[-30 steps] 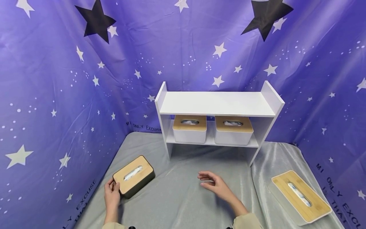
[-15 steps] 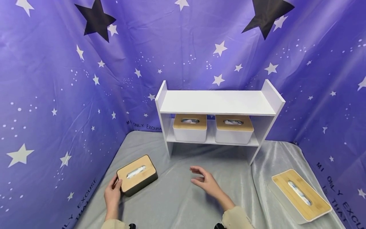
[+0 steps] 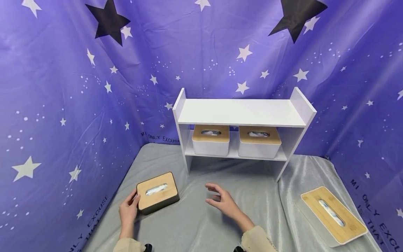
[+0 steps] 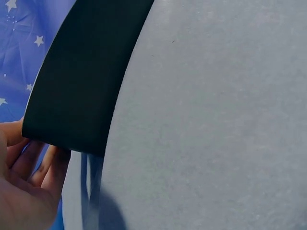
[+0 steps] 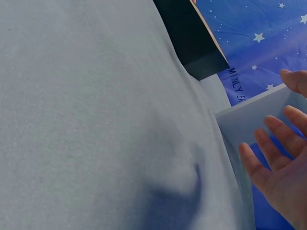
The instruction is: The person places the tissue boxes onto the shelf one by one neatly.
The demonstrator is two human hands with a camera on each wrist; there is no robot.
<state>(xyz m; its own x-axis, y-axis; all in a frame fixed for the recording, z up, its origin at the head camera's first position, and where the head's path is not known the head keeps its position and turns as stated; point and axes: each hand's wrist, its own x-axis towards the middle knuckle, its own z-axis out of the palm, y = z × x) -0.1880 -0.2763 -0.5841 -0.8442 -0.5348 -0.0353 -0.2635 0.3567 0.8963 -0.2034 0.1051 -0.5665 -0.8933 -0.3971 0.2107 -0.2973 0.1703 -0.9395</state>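
My left hand (image 3: 128, 210) holds the left end of a dark tissue box (image 3: 160, 203) with a light wooden lid, which lies on the grey cloth. In the left wrist view, the thumb is at the lid's edge and the fingers (image 4: 45, 167) are against the box's end. My right hand (image 3: 225, 203) is over the cloth to the right of this box, fingers loosely bent and apart, holding nothing. The right wrist view shows that hand (image 5: 283, 163) apart from the dark box (image 5: 204, 52).
A white shelf unit (image 3: 240, 112) stands at the back. On its middle board sit two white tissue boxes with wooden lids, one left (image 3: 210, 147) and one right (image 3: 259, 149). Another pale tissue box (image 3: 335, 217) lies at the right. Purple star-patterned curtains (image 3: 78, 122) surround the table.
The dark tissue box has slid to the right and turned slightly, the left hand moving with it. My right hand has shifted left, closer to that box.
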